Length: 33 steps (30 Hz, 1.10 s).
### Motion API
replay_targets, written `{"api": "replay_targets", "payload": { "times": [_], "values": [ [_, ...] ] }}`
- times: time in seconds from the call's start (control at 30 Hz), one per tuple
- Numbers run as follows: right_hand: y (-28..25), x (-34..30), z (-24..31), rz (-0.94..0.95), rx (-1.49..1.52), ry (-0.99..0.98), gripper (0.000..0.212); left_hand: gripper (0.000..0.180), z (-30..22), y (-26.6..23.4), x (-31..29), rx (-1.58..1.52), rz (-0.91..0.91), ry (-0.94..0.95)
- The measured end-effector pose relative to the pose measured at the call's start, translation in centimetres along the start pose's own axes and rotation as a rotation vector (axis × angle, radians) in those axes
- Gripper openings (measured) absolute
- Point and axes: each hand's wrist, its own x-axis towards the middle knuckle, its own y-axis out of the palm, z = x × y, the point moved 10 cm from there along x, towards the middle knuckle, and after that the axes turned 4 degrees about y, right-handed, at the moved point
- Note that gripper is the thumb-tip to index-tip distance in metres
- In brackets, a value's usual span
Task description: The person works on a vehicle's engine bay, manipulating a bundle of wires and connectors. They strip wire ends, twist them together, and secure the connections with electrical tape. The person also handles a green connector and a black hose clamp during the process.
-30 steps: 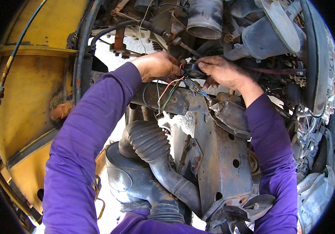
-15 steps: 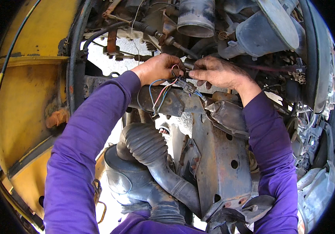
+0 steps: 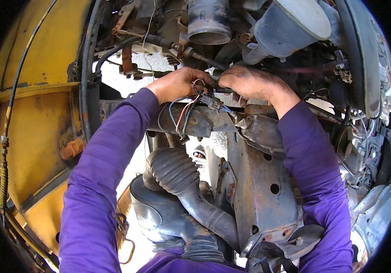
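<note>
My left hand (image 3: pixel 179 84) pinches a bundle of thin wires (image 3: pixel 187 111), pink, blue and white, that loops down in front of a rusty metal crossmember (image 3: pixel 200 119). Its fingertips are partly hidden. Just below hangs a grey plug connector (image 3: pixel 212 102) with blue wires leaving its right side. Close by on the right, my right hand (image 3: pixel 255 84) is darkened with grime, its fingers curled down and touching or nearly touching the left fingertips. A short dark piece shows between the hands; what the right fingers grip is hidden.
Below the hands, a ribbed black hose (image 3: pixel 172 170) joins a dark canister (image 3: pixel 152 200). A steel frame rail (image 3: pixel 261 191) with holes runs toward me. Yellow body panels (image 3: pixel 36 113) stand at left. A dark pipe (image 3: pixel 209 22) and a grey plastic reservoir (image 3: pixel 291 27) sit beyond the hands.
My right hand has rolled over and moved a little left, its fingers now curled downward against the left hand. The left hand keeps its pinch; the view has shifted slightly.
</note>
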Motion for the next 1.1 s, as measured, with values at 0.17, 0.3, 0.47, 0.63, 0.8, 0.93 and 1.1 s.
{"api": "replay_targets", "payload": {
  "times": [0.17, 0.3, 0.47, 0.63, 0.8, 0.93, 1.1],
  "values": [
    [-0.5, -0.2, -1.2, -0.007, 0.196, 0.125, 0.035, 0.029, 1.1, -0.3, 1.1, -0.095, 0.017, 0.038],
    [-0.8, 0.3, -1.1, -0.017, 0.274, 0.030, 0.039, 0.028, 2.7, -1.3, 0.9, -0.198, -0.061, -0.097],
    [-0.2, 0.8, -0.1, 0.021, 0.381, -0.066, 0.041, 0.035, 2.2, -1.2, 1.2, -0.231, -0.072, 0.018],
    [0.2, 0.3, -0.5, 0.030, 0.437, 0.035, 0.049, 0.029, 2.1, -0.9, 1.3, -0.073, -0.030, -0.025],
    [0.3, -0.2, -0.9, 0.048, 0.209, 0.057, 0.058, 0.021, -0.1, 0.1, 1.6, -0.027, -0.092, 0.163],
    [0.1, 1.0, -2.0, 0.013, 0.126, -0.011, 0.061, 0.021, -0.3, 0.0, 1.7, 0.076, -0.144, 0.107],
    [-1.0, 0.0, -1.2, 0.051, 0.339, -0.245, 0.049, 0.021, 0.4, 0.2, 2.9, 0.080, -0.161, 0.164]
  ]
}}
